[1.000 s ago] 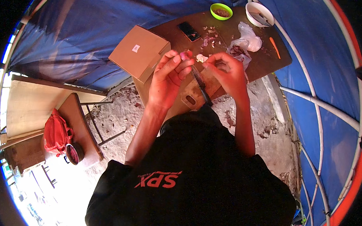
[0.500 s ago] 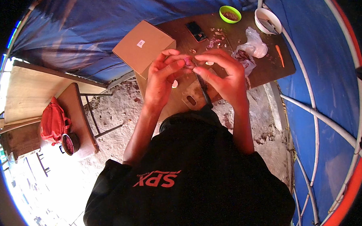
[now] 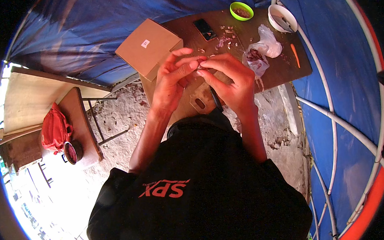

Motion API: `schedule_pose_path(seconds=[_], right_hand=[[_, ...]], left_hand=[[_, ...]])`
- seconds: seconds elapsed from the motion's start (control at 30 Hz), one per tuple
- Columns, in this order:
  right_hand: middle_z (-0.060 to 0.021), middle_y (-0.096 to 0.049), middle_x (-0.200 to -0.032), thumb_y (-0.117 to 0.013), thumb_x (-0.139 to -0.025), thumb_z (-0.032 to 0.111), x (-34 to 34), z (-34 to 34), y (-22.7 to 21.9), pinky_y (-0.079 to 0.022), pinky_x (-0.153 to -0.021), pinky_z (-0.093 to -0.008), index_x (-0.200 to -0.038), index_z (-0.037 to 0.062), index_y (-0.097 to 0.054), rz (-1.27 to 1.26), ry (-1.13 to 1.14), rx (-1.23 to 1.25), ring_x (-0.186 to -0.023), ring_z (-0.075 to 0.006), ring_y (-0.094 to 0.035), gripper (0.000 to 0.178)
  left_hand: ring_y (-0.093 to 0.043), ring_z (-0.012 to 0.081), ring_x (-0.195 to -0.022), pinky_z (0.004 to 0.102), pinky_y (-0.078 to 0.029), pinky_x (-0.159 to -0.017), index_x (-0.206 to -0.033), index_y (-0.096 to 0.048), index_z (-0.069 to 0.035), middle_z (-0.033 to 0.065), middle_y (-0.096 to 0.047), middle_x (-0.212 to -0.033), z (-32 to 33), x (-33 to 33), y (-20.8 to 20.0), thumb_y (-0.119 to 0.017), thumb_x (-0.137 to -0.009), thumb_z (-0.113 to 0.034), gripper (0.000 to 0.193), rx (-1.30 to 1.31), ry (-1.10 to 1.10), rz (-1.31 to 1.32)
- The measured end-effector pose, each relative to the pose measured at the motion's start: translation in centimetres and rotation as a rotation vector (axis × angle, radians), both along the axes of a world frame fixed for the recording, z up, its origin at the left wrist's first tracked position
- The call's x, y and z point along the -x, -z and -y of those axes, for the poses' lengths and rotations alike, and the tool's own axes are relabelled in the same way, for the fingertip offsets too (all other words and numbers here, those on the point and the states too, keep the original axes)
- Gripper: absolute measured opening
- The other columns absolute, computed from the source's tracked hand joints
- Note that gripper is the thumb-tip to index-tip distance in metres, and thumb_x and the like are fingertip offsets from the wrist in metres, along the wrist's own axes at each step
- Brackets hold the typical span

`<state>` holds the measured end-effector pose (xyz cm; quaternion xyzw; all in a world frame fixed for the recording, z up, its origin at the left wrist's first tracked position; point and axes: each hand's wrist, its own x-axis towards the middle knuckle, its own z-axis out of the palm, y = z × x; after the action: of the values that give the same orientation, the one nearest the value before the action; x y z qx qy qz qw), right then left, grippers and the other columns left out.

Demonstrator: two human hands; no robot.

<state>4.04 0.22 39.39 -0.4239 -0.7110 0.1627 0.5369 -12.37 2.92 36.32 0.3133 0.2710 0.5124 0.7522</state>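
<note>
My left hand (image 3: 170, 84) and my right hand (image 3: 236, 83) meet over the table, thumbs and forefingers pinched on a small purple-pink bulb (image 3: 201, 60), like a shallot or garlic clove. The fingertips cover most of it. Beneath them lies a wooden cutting board (image 3: 194, 96) with a handle slot at its near end. A knife's black handle (image 3: 216, 99) rests at the board's right side; my right hand hides its blade. Scattered purple and pale peelings (image 3: 225, 40) lie beyond my hands.
A cardboard box (image 3: 148, 47) stands at the far left of the table (image 3: 284, 71). Farther back are a phone (image 3: 205, 29), a green bowl (image 3: 241, 11) with reddish-brown bits, and a white bowl (image 3: 282, 18) with a utensil inside. To the right are plastic bags (image 3: 264, 50) and an orange-handled tool (image 3: 295, 55).
My right fingertips have come in against the left ones and closed on the small bulb, which is now mostly covered. The view has shifted slightly.
</note>
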Motion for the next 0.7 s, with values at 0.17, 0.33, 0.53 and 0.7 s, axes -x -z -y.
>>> schedule_pose_path(seconds=[0.17,0.33,0.53,0.7], right_hand=[[-0.0085,-0.071,-0.090,-0.080,-0.075,0.003,-0.2,0.1,0.1,-0.055,-0.067,-0.0306,-0.094,0.0046,-0.072,0.020,0.024,-0.101,-0.079,-0.0210,-0.069,0.020],[-0.0074,-0.072,-0.090,-0.080,-0.076,0.004,0.0,0.2,0.5,-0.055,-0.064,-0.0309,-0.095,0.0057,-0.073,0.008,0.067,-0.179,-0.078,-0.0203,-0.070,0.021],[-0.0076,-0.072,-0.090,-0.080,-0.075,0.004,0.5,0.6,1.0,-0.055,-0.065,-0.0306,-0.094,0.0057,-0.073,-0.030,0.088,-0.183,-0.078,-0.0204,-0.070,0.020],[-0.0109,-0.070,-0.088,-0.082,-0.071,-0.003,0.3,0.7,0.6,-0.055,-0.073,-0.0306,-0.086,0.0009,-0.068,0.000,0.032,-0.102,-0.081,-0.0218,-0.070,0.021]], left_hand=[[-0.068,0.0118,-0.085,0.0192,-0.047,-0.065,-0.127,-0.050,-0.003,0.0131,-0.073,-0.106,-0.2,0.0,-0.4,-0.069,-0.090,-0.007,0.042,-0.085,-0.010,-0.096],[-0.067,0.0078,-0.081,0.0167,-0.037,-0.055,-0.126,-0.050,-0.002,0.0128,-0.074,-0.103,-0.1,0.0,-0.7,-0.070,-0.089,-0.008,0.042,-0.120,-0.019,-0.134],[-0.067,0.0085,-0.082,0.0160,-0.037,-0.055,-0.122,-0.052,-0.002,0.0130,-0.074,-0.104,0.4,-0.1,-0.9,-0.069,-0.089,-0.006,0.037,-0.139,-0.042,-0.111],[-0.068,0.0094,-0.085,0.0161,-0.037,-0.055,-0.118,-0.052,-0.004,0.0142,-0.073,-0.104,0.5,0.1,-0.5,-0.069,-0.089,-0.005,0.034,-0.129,-0.045,-0.064]])
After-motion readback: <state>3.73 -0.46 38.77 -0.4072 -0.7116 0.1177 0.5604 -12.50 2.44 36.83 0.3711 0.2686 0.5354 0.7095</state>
